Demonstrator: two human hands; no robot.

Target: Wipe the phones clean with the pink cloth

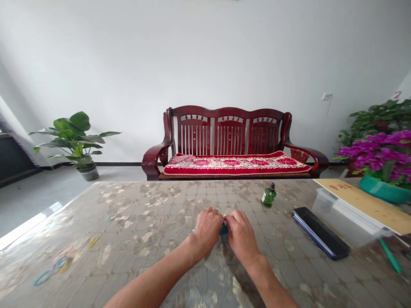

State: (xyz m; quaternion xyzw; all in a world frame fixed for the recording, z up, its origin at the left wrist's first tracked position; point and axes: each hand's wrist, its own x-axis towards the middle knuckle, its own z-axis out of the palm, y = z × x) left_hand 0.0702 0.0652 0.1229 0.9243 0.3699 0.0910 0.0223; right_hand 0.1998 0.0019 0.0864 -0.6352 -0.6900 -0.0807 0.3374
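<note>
Well, the blue item (224,229) sits between the two hands, mostly hidden by them, around the middle of the patterned table (135,239). I see the right hand (241,233) with its fingertips bunched at the item's upper edge and the left hand (208,229) curled close on the other side; what either pinches, I cannot tell. I judge the handling to be under way, but how much is done or left is hidden from me. Farther out, loose coloured bands (66,263) lie untouched at left.
</note>
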